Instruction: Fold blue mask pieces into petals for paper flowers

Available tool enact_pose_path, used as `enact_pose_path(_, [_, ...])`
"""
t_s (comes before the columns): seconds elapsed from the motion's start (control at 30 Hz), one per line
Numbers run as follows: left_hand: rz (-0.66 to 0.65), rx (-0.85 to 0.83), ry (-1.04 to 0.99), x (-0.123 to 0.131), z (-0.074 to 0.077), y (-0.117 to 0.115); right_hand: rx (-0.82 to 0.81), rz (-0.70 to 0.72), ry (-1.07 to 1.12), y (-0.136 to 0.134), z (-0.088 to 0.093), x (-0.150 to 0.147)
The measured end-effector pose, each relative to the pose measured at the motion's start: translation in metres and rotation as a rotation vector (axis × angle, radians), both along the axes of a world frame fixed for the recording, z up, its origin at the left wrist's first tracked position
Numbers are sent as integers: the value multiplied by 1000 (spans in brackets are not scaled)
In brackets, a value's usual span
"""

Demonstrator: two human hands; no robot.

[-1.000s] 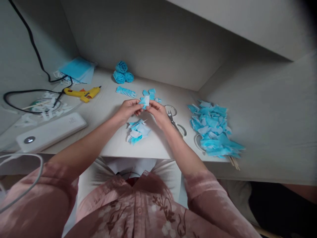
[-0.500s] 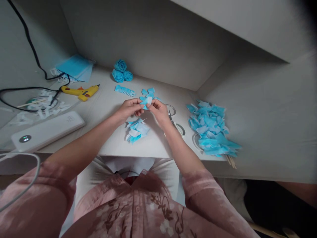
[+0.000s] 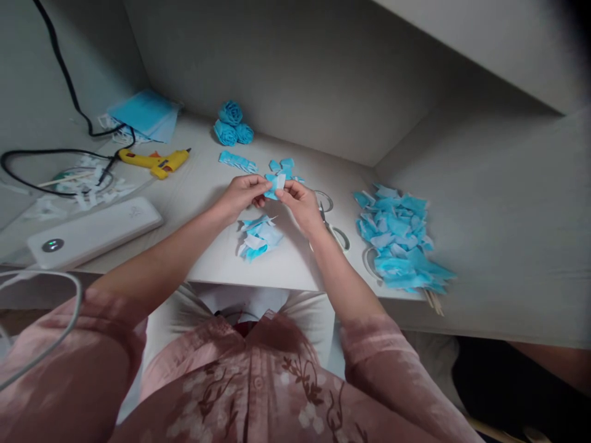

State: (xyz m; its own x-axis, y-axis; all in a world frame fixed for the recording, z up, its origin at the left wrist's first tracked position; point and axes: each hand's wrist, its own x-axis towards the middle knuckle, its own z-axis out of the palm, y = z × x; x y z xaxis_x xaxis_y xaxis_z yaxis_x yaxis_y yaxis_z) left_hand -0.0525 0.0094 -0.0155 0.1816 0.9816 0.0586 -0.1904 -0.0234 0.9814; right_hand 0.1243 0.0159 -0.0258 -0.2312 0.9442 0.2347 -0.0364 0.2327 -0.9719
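My left hand [image 3: 242,194] and my right hand [image 3: 300,203] meet above the white table [image 3: 207,184], and both pinch one small blue and white fabric piece [image 3: 276,184] between their fingertips. Under the hands lies a small heap of blue and white scraps [image 3: 258,236]. A few more blue pieces [image 3: 284,166] and a folded blue strip [image 3: 237,162] lie just beyond the hands. Scissors [image 3: 330,221] rest on the table right beside my right wrist.
Three rolled blue fabric roses [image 3: 232,125] stand at the back wall. A yellow glue gun [image 3: 156,161] with a black cable, a stack of blue masks [image 3: 143,117] and a white device [image 3: 95,231] are on the left. A big pile of blue pieces [image 3: 399,237] over wooden sticks [image 3: 434,300] lies right.
Both hands keep pinching the same small piece and have turned it slightly between the fingertips. The view has shifted a little; nothing on the table has moved.
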Motion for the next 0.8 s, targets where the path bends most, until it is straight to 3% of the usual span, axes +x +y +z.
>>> enact_pose_path(0.23, [-3,-8,43,2,3,-2,37,-85,-73,1,-2,0])
enact_pose_path(0.37, [-71,-37,64,1,2,-2,46,-81,-43,-1,-2,-3])
enact_pose_path(0.53, [-55,-6,69,1,1,-2,-10,-78,-13,-1,-2,-6])
enact_pose_path(0.8, [-38,-10,68,0,1,0,5,-132,8,4,8,10])
